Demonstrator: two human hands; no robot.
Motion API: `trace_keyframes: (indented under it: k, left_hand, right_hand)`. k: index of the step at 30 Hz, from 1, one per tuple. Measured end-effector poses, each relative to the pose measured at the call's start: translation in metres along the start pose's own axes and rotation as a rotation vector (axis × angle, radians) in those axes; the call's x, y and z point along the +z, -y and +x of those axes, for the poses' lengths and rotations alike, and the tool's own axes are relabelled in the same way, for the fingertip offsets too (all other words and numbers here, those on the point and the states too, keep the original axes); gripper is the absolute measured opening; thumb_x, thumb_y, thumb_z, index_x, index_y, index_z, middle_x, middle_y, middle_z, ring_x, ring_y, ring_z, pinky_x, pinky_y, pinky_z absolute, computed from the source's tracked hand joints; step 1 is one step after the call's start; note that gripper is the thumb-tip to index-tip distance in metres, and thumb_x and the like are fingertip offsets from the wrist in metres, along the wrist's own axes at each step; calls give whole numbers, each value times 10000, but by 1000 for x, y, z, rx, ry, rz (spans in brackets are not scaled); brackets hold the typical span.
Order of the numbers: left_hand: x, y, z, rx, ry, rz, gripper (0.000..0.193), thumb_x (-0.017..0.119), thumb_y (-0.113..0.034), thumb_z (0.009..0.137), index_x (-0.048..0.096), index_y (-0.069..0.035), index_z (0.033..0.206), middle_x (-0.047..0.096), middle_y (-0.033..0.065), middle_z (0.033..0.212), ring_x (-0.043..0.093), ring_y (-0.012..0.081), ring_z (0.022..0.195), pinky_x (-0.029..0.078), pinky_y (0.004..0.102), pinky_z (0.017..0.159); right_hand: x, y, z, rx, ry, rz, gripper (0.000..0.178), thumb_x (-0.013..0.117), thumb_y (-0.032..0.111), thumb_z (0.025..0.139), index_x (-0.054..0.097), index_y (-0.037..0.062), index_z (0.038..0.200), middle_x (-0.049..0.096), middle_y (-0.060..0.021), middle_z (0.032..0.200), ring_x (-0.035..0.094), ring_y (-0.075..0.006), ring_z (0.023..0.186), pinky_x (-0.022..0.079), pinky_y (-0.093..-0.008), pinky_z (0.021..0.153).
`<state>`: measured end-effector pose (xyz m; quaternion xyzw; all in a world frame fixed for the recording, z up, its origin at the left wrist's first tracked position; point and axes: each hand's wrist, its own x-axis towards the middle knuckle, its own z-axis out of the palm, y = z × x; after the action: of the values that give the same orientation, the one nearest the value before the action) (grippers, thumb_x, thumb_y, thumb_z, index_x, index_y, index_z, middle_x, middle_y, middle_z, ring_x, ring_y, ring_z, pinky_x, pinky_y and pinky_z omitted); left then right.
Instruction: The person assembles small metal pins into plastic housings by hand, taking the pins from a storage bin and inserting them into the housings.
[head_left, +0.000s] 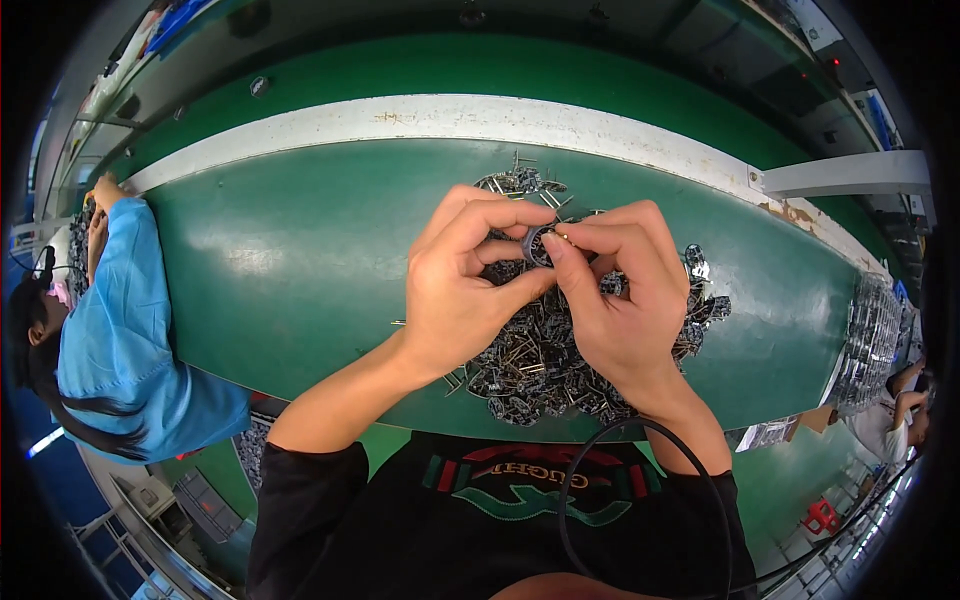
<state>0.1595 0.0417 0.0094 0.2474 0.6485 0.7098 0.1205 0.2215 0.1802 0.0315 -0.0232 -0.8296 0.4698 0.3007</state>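
Above the heap of pinned parts (pixel 540 370), our left hand (pixel 455 285) and right hand (pixel 630 295) pinch one dark round part (pixel 532 250); heap crowds the bench (pixel 290 230), white rail (pixel 430 112) beyond, co-worker (pixel 120 340) left, shiny stack (pixel 868 340) right.

Plenty of room on the left tbh: the green tabletop (pixel 280 250) is wide open between the left hand (pixel 450 275) and the co-worker in blue (pixel 115 310), who blocks the far left end. Right side's got a smaller open patch, with clear plastic trays (pixel 868 340) walling off its right end. The middle's the messy bit: a heap of pinned parts (pixel 535 365) sits right under both hands, the right hand (pixel 630 285) included, and spreads almost to the near edge. Far side, a white rail (pixel 430 118) runs across. Near right, a black cable (pixel 563 497) loops by the right forearm (pixel 685 430).
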Motion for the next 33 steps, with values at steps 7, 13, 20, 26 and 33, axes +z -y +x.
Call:
trace_keyframes:
  k: [7, 13, 20, 26, 33]
  left_hand:
    - [-4, -12, 2, -39, 93, -136, 452, 726, 136, 782, 641, 0, 1204, 546, 66, 1139, 591, 129, 1044, 577, 260, 909]
    - [-18, -7, 18, -200, 58, -305, 345, 649, 130, 868, 625, 47, 1201, 567, 95, 1200, 609, 151, 1090, 561, 280, 875]
    - [-94, 21, 135, 1, -225, 293, 166, 701, -30, 821, 728, -2, 982, 735, 72, 881, 700, 143, 867, 549, 281, 798]
    - [-201, 83, 280, 141, -594, 772, 151, 730, -140, 774, 741, -81, 912, 751, 97, 905, 719, 277, 885, 557, 351, 824]
    - [-242, 88, 265, 102, -562, 1130, 226, 744, -280, 795, 752, -106, 939, 738, 122, 985, 687, 306, 983, 532, 392, 897]
  right_hand:
    - [2, -7, 2, -133, -22, -43, 167, 751, -86, 766, 698, -23, 911, 612, -97, 847, 640, -189, 670, 512, -277, 524]
    - [-4, -8, 8, -249, 89, -79, 345, 680, -152, 734, 695, -36, 1058, 632, -126, 911, 661, -239, 737, 548, -315, 593]
    - [-22, -21, 70, -324, 574, -403, 388, 602, -75, 709, 703, 61, 1058, 637, -53, 973, 621, -258, 915, 529, -378, 756]
    - [3, -64, 91, -473, 727, -439, 312, 677, -31, 753, 704, 48, 1053, 657, -81, 999, 593, -288, 926, 500, -389, 823]
    - [-17, -78, 80, -166, 660, -315, 131, 732, 23, 794, 624, 10, 868, 588, -100, 833, 608, -283, 748, 493, -367, 677]
